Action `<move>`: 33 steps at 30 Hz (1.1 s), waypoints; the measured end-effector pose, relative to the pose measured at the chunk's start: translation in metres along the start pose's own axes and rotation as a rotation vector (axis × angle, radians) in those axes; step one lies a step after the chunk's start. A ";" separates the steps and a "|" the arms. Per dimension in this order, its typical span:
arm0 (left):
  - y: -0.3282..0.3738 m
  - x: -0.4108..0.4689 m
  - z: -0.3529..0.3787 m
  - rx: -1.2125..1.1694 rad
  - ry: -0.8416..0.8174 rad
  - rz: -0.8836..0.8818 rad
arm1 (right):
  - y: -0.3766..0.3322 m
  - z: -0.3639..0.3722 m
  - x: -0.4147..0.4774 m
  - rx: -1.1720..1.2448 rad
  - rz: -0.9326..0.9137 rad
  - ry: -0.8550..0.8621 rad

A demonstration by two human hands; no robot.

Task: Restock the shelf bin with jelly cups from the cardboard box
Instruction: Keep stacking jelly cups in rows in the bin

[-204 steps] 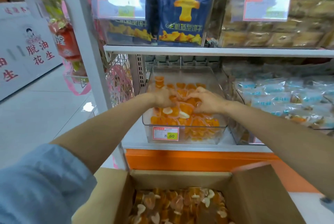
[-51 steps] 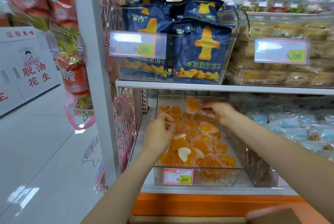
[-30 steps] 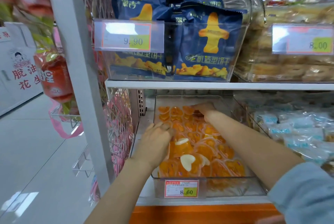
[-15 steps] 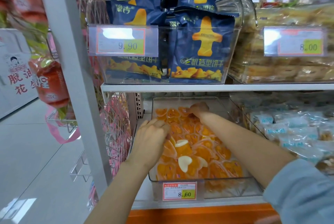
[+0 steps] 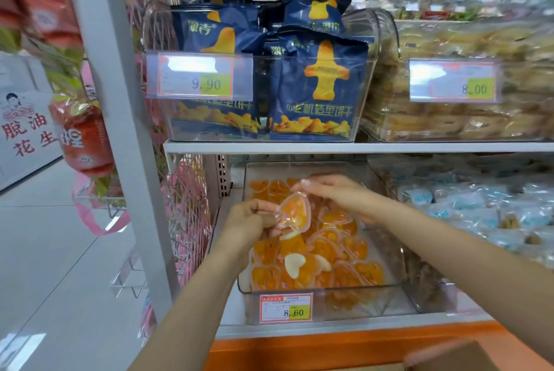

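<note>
while i watch through the head camera, the left hand (image 5: 251,222) hangs over the clear bin (image 5: 344,307) on the lower shelf (image 5: 359,328), its fingers curled and pinching the 9 o'clock edge of one heart-shaped jelly cup (image 5: 295,211). the cup is lifted clear of the pile, tilted with its foil face toward me, orange inside. the right hand (image 5: 338,195) comes in from 3 o'clock with its fingers nearly straight, and the tips meet the cup's rim at about 12 o'clock. i cannot tell whether those fingers pinch the rim or only touch it.

under both hands the bin holds a heap of orange jelly cups (image 5: 332,253), thickest toward 6 o'clock, a couple showing white hearts. a price tag (image 5: 286,307) reading 8.60 is stuck on the bin's front wall.

at 5 o'clock in my view a blurred corner of the cardboard box (image 5: 449,355) pokes in, below the orange base of the rack.

at 12 o'clock from the bin, one shelf up, another clear tub holds blue snack bags (image 5: 314,86). at 3 o'clock from the bin lie pale blue packets (image 5: 479,205), and at 9 o'clock red bags (image 5: 81,136) hang beyond the grey post (image 5: 120,101).
</note>
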State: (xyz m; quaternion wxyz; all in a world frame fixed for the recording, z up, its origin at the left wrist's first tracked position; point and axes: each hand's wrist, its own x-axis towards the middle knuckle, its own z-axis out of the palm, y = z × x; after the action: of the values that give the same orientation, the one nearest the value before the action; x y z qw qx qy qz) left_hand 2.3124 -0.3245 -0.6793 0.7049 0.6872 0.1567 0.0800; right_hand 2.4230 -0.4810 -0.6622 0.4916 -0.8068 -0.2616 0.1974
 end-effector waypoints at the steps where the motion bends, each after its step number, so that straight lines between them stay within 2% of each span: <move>1: 0.000 -0.002 0.003 -0.052 -0.009 -0.030 | 0.000 0.001 -0.007 -0.002 -0.014 -0.026; 4: -0.001 -0.007 0.013 -0.180 -0.038 -0.080 | 0.008 0.004 -0.014 0.036 0.022 -0.085; 7: -0.004 -0.005 0.019 -0.145 -0.072 -0.035 | 0.015 0.005 -0.017 0.103 0.081 -0.074; 12: -0.023 0.015 0.016 0.577 0.010 0.242 | 0.018 -0.023 0.011 0.274 0.208 0.281; 16: -0.041 0.024 0.015 0.856 -0.072 0.259 | 0.018 -0.035 0.048 0.275 0.235 0.418; 21: -0.052 0.026 0.013 0.843 -0.089 0.294 | 0.034 -0.027 0.082 0.259 0.320 0.450; 26: -0.053 0.027 0.013 0.815 -0.093 0.311 | 0.047 -0.022 0.095 0.454 0.347 0.464; 33: -0.052 0.026 0.014 0.762 -0.080 0.284 | 0.059 -0.014 0.103 0.437 0.410 0.474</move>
State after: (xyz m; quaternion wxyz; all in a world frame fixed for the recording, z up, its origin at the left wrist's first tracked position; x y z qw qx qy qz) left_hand 2.3361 -0.3311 -0.7338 0.3873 0.9165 0.0511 0.0862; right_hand 2.5256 -0.4492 -0.7156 0.6491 -0.7419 0.0743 0.1508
